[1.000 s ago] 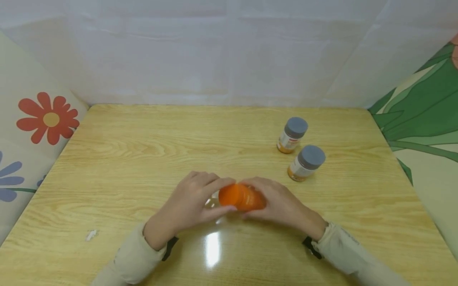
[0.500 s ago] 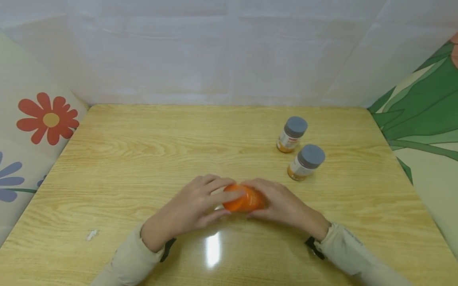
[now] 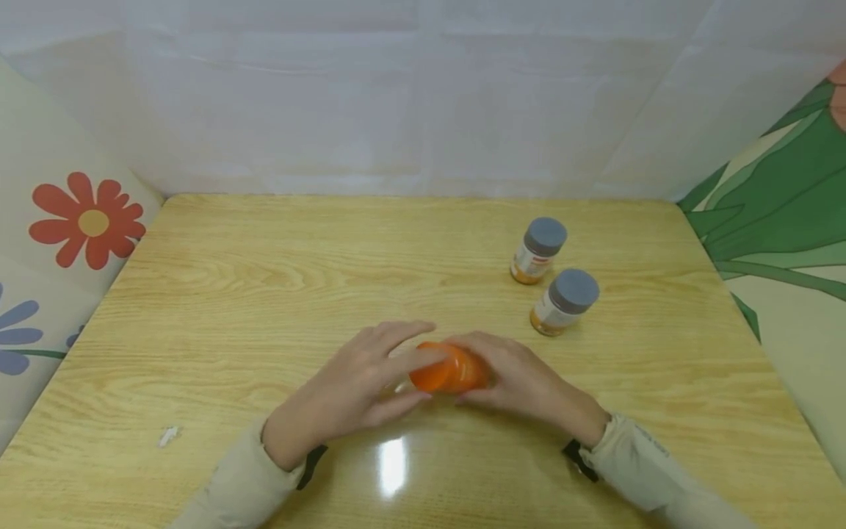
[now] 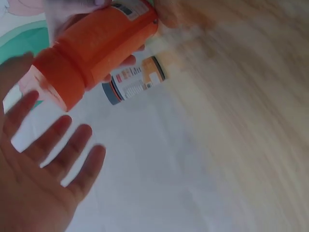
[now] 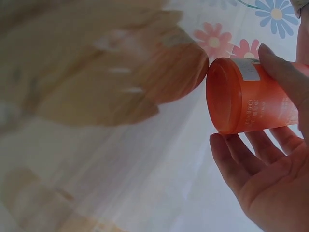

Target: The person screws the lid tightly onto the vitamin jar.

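Observation:
An orange bottle point(image 3: 466, 369) lies tilted between the hands, its orange cap point(image 4: 60, 79) pointing left. My right hand point(image 3: 518, 373) grips the lower part of the bottle, with the thumb point(image 5: 285, 72) along one side and the fingers under it in the right wrist view. Around the cap, my left hand point(image 3: 353, 378) has its fingers spread and loose. In the left wrist view most of those fingers point(image 4: 70, 145) stand apart from the cap, with the thumb close to its edge. A white label point(image 5: 246, 70) shows near the bottle's base.
Two jars with grey lids, a farther jar point(image 3: 537, 251) and a nearer jar point(image 3: 564, 303), stand upright beyond the right hand. The wooden table point(image 3: 284, 250) meets a white sheet point(image 3: 297, 103) at the back. Flower-printed panels point(image 3: 92, 220) flank the sides.
The left hand has loosened from the cap: its fingers lift and spread, with one reaching across the cap. The bottle has shifted slightly right with the right hand. Both jars stay put.

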A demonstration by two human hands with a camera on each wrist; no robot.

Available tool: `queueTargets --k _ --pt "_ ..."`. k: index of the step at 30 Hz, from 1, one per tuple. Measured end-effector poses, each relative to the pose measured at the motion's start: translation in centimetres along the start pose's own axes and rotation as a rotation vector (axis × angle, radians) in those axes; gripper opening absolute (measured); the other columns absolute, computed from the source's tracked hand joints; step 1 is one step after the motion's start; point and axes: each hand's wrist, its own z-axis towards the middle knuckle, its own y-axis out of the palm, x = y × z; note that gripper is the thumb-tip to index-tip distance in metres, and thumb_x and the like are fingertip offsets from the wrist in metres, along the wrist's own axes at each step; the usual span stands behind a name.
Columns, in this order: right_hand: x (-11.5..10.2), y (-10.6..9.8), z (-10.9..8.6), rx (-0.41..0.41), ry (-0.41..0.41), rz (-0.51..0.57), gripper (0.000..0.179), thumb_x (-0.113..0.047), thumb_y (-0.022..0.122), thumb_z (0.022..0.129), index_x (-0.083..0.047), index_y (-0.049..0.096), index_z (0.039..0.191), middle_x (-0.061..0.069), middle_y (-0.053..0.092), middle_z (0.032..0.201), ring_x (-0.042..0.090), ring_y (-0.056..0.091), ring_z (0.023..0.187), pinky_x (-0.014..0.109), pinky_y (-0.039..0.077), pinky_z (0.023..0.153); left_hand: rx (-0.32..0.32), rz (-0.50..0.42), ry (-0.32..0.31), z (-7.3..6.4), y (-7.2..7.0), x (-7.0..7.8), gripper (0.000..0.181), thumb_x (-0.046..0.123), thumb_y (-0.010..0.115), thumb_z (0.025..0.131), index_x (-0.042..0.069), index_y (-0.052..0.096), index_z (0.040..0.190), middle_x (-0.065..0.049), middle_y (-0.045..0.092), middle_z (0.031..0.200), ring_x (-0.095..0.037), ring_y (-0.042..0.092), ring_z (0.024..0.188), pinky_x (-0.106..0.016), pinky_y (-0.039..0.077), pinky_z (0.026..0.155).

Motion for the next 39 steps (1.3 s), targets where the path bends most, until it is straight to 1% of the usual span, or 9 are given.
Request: queueTargets --k 4,8,13,19,26,29,34,36,39 --pt "-0.1 0.0 0.0 0.001 0.009 -0.014 0.072 -0.027 0.090 0.068 -0.015 0.058 0.132 0.002 0.068 0.125 0.018 0.067 0.109 0.042 0.056 0.095 0.072 0.060 -0.059 0.1 0.4 0.4 0.048 0.046 0.068 0.090 0.017 0.064 0.128 -0.005 0.067 0.123 -0.020 0.063 0.110 -0.037 0.054 0.090" --pt "-0.2 -0.1 0.0 -0.018 0.032 -0.014 0.073 -0.028 0.089 0.069 -0.016 0.058 0.134 0.002 0.067 0.128 0.017 0.066 0.112 0.041 0.055 0.097 0.077 0.132 -0.106 0.3 0.8 0.8 0.051 0.055 0.060 0.093 0.017 0.065 0.126 0.000 0.070 0.109 -0.015 0.064 0.096 -0.032 0.054 0.083" --pt "-0.2 -0.2 0.0 -0.029 0.037 -0.016 0.074 -0.028 0.089 0.070 -0.016 0.057 0.135 0.003 0.066 0.130 0.018 0.065 0.113 0.042 0.054 0.098 0.078 0.159 -0.126 0.4 0.9 1.0 0.049 0.055 0.062 0.091 0.018 0.067 0.123 0.000 0.069 0.103 -0.014 0.062 0.089 -0.029 0.053 0.078" --pt "-0.2 -0.1 0.0 -0.025 0.029 -0.022 0.072 -0.028 0.090 0.069 -0.016 0.058 0.133 0.002 0.067 0.128 0.018 0.065 0.114 0.043 0.053 0.100 0.023 0.104 -0.088 0.3 0.5 0.8 0.044 0.044 0.067 0.091 0.018 0.067 0.126 -0.001 0.068 0.114 -0.016 0.061 0.101 -0.028 0.051 0.079" --pt "-0.1 -0.1 0.0 -0.018 0.017 -0.019 0.071 -0.029 0.089 0.070 -0.017 0.058 0.133 0.002 0.067 0.128 0.018 0.065 0.114 0.043 0.054 0.099 -0.027 0.045 -0.003 0.2 0.0 0.5 0.050 0.032 0.074 0.087 0.022 0.061 0.134 -0.004 0.064 0.132 -0.020 0.058 0.116 -0.037 0.052 0.094" --pt "-0.1 -0.2 0.0 -0.015 0.015 -0.016 0.072 -0.029 0.089 0.071 -0.017 0.058 0.134 0.002 0.067 0.127 0.018 0.066 0.113 0.042 0.055 0.097 -0.056 0.046 0.024 0.1 -0.2 0.4 0.050 0.026 0.074 0.088 0.024 0.059 0.136 -0.002 0.061 0.138 -0.021 0.057 0.120 -0.040 0.051 0.097" --pt "0.0 -0.2 0.0 -0.018 0.022 -0.011 0.073 -0.029 0.089 0.071 -0.017 0.057 0.136 0.001 0.067 0.128 0.018 0.065 0.115 0.041 0.054 0.098 -0.057 0.049 0.081 0.1 -0.3 0.2 0.048 0.017 0.071 0.089 0.025 0.059 0.136 0.000 0.060 0.140 -0.025 0.056 0.124 -0.043 0.050 0.098" --pt "0.0 -0.2 0.0 -0.019 0.025 -0.013 0.074 -0.029 0.089 0.071 -0.017 0.056 0.136 0.001 0.067 0.129 0.018 0.065 0.116 0.042 0.054 0.099 -0.057 0.040 0.084 0.1 -0.4 0.2 0.049 0.015 0.072 0.089 0.025 0.059 0.135 0.000 0.060 0.140 -0.026 0.056 0.127 -0.044 0.050 0.100" --pt "0.0 -0.2 0.0 -0.017 0.025 -0.022 0.074 -0.030 0.089 0.071 -0.016 0.056 0.136 0.002 0.067 0.128 0.019 0.065 0.115 0.042 0.054 0.099 -0.067 0.030 0.056 0.2 -0.4 0.3 0.049 0.019 0.074 0.087 0.023 0.059 0.134 -0.003 0.057 0.143 -0.027 0.053 0.131 -0.045 0.049 0.103"
